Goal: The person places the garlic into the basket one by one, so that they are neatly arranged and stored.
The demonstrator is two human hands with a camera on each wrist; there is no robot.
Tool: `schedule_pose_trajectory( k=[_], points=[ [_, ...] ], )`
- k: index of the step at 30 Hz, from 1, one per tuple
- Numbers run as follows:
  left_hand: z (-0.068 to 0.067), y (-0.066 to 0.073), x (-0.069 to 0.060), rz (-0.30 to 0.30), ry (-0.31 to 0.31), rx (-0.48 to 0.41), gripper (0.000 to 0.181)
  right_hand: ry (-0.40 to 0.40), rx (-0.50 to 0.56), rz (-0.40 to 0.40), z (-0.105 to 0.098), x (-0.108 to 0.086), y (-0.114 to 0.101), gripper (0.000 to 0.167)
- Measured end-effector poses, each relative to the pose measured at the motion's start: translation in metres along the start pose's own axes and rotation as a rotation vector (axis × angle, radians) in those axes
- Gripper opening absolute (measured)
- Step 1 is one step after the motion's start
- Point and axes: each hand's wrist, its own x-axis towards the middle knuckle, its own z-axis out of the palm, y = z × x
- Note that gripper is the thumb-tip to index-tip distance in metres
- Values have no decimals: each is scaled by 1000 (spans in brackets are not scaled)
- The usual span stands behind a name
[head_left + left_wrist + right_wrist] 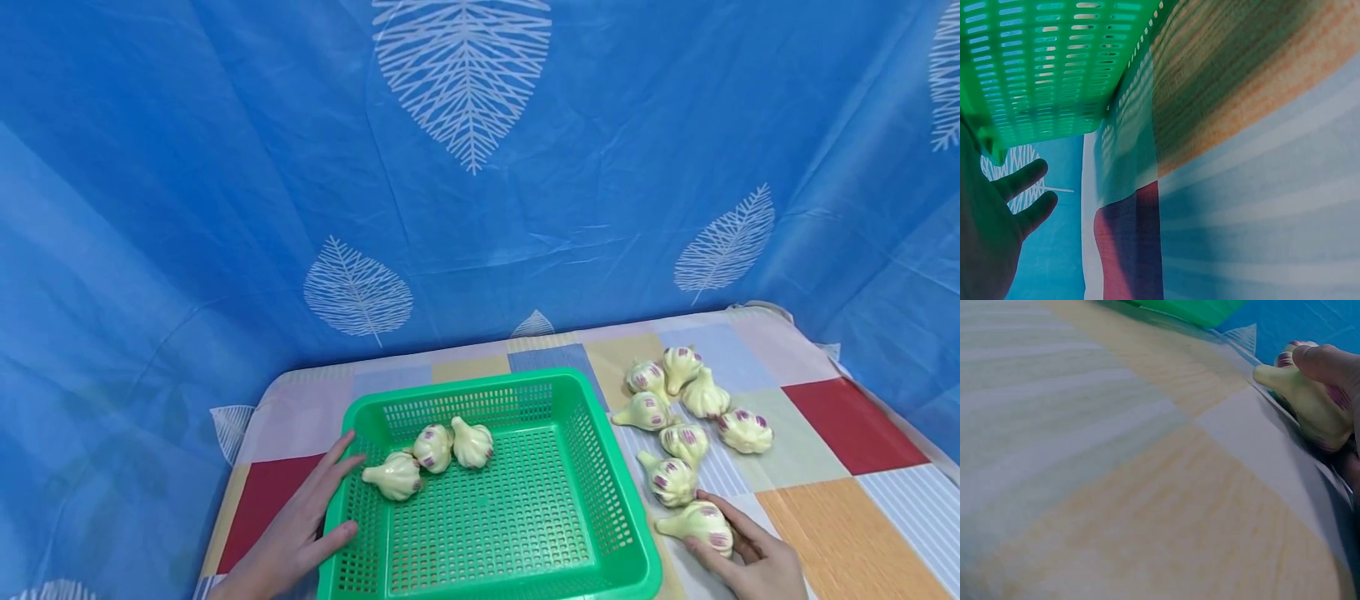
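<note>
My right hand (pixel 761 560) holds a garlic bulb (pixel 703 525) between thumb and fingers, just right of the green basket (pixel 651 575). In the right wrist view that bulb (pixel 1307 403) is tilted, its stem toward the left, with the thumb (pixel 1329 364) over it. My left hand (pixel 300 525) is at the basket's left rim, fingers extended and spread. From the left wrist view, the fingers (pixel 1035 212) are straight below the basket's slotted wall (pixel 1041 69). Three bulbs (pixel 435 447) sit together at the basket's back left.
Several more garlic bulbs (pixel 684 443) lie in a loose cluster right of the basket, close behind the right hand. A patchwork cloth (pixel 847 517) covers the table. Behind it hangs a blue curtain (pixel 600 167) with white leaf prints.
</note>
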Motion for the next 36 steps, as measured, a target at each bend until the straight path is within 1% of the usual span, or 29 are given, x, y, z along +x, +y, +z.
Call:
schedule_pose_trajectory(
  k=[5,7,9,12,14,16,17,21,23,24,28,31,32,36],
  points=[
    [-1,3,1,4,-7,-5,67,7,35,62,-3,0,-3,60],
    [-1,4,2,7,-5,-17,67,-2,82,78,-5,2,-6,60],
    [-1,4,2,8,-1,-18,67,-12,150,75,-9,5,-11,58],
    [-1,4,2,12,8,-6,67,-49,288,47,-13,12,-19,58],
    [-1,3,1,12,12,5,67,-82,342,35,-15,18,-26,57],
    [-1,3,0,7,8,12,67,-113,333,40,-16,24,-34,56],
    [-1,3,0,5,4,17,67,-122,303,43,-16,27,-38,56],
    [-1,3,-1,-3,-20,6,66,-142,106,47,-13,40,-55,56],
    [-1,3,-1,3,-24,6,66,-162,65,36,-9,46,-63,56],
    [-1,3,-1,4,-24,4,66,-175,67,31,-7,49,-66,56],
    [-1,3,0,13,-17,33,67,-255,169,16,4,59,-82,53],
    [-2,1,0,12,-14,57,67,-309,192,-10,13,64,-93,51],
    [-2,1,0,10,-13,60,67,-325,181,-26,16,66,-97,50],
    [-2,1,-1,5,-10,70,68,-429,223,-77,28,74,-110,49]
  ],
)
